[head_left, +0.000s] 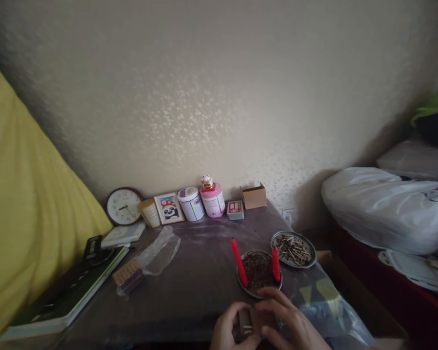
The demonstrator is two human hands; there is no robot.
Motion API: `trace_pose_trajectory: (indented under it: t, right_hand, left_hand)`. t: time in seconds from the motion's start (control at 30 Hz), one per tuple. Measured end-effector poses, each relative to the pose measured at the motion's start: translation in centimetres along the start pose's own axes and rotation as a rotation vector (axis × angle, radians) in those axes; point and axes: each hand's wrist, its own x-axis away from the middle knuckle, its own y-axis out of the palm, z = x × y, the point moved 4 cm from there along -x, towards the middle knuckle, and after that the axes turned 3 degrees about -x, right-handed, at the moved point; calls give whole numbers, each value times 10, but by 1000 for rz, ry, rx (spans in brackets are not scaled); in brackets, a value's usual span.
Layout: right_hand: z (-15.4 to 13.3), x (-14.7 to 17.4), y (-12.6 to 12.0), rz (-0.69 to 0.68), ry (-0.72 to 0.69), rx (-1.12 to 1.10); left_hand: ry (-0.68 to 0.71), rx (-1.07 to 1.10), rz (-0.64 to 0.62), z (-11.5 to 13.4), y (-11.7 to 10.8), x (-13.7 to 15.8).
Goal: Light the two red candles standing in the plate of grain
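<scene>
Hands, left (229, 329) and right (290, 323), grip a matchbox (246, 324) near a two-candle dish (258, 272).

The scene is seen from a single head-worn camera, aimed forward and only slightly downward, so that most of the picture is filled by the pale wall (219, 97). The dark surface (190, 287) is viewed from its near edge, across its depth to the wall. Beyond the surface's far edge, a round clock (124, 206) is seen small and far off. At the surface's near edge, both hands are cut by the bottom of the picture, very close to the lens. No second view is supplied.
</scene>
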Motion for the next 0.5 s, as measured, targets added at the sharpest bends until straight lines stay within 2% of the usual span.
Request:
trace_pose_trajectory:
  t: [0.17,0.5]
  right_hand:
    - [-12,-1,11,-146,-43,72]
    - [10,0,23,-137,14,66]
  left_hand:
    - [-62,-63,-126,-3,14,1]
    - [-100,-354,-192,1,17,3]
